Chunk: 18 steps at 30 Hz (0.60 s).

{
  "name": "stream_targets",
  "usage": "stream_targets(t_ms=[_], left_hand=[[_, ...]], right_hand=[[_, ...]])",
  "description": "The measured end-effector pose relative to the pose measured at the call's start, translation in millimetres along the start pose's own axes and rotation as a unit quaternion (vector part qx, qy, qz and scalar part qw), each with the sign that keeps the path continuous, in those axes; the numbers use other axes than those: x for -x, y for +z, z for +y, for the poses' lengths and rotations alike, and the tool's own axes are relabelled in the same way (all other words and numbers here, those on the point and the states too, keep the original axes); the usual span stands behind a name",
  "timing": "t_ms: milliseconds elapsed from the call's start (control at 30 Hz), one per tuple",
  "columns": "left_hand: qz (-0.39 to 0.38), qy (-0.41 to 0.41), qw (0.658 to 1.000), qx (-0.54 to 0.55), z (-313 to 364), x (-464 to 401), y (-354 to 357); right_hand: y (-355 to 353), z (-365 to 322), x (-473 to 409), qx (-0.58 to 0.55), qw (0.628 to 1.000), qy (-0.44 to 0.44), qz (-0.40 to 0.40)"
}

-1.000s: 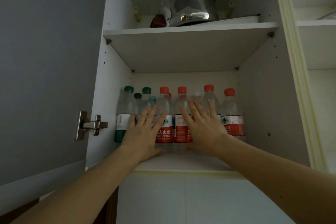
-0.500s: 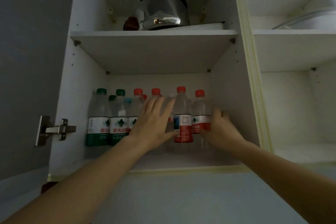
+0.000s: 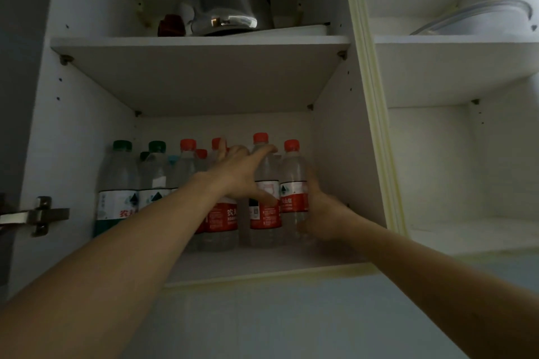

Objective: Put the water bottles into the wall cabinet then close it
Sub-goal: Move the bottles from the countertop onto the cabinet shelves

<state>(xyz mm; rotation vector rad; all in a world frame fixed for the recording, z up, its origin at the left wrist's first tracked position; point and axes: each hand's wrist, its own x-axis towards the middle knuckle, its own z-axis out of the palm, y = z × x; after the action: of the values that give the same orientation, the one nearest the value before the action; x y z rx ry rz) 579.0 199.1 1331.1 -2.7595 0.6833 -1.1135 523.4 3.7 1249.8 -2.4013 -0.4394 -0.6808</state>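
The water bottles (image 3: 201, 198) are stood in rows along the back of the wall cabinet's (image 3: 344, 172) lower shelf. The left hand (image 3: 240, 173) is laid with straight fingers against the red-capped ones. The right hand (image 3: 323, 213) is cupped around the bottle at the right end.

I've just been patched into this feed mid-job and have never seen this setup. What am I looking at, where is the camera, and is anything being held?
There is no machine: a person works bare-handed, filmed by one wide-angle camera on their head, looking up into an open wall cabinet. On its lower shelf stand the water bottles, with green caps at left and red caps at right. The left hand reaches across the red-capped ones, fingers spread against them. The right hand curls round the rightmost bottle. The upper shelf carries a steel kettle.
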Motion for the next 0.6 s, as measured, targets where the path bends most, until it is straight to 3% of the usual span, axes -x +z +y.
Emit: stream_targets(t_ms=[300, 600], left_hand=[[0.011, -0.010, 1.000, -0.018, -22.8, 1.6, 0.5], [0.022, 0.010, 0.998, -0.065, -26.9, 5.0, -3.1]], right_hand=[[17.4, -8.3, -12.0, 0.021, 0.999, -0.042, -0.007], [21.3, 1.9, -21.6, -0.012, 1.000, -0.027, -0.004]])
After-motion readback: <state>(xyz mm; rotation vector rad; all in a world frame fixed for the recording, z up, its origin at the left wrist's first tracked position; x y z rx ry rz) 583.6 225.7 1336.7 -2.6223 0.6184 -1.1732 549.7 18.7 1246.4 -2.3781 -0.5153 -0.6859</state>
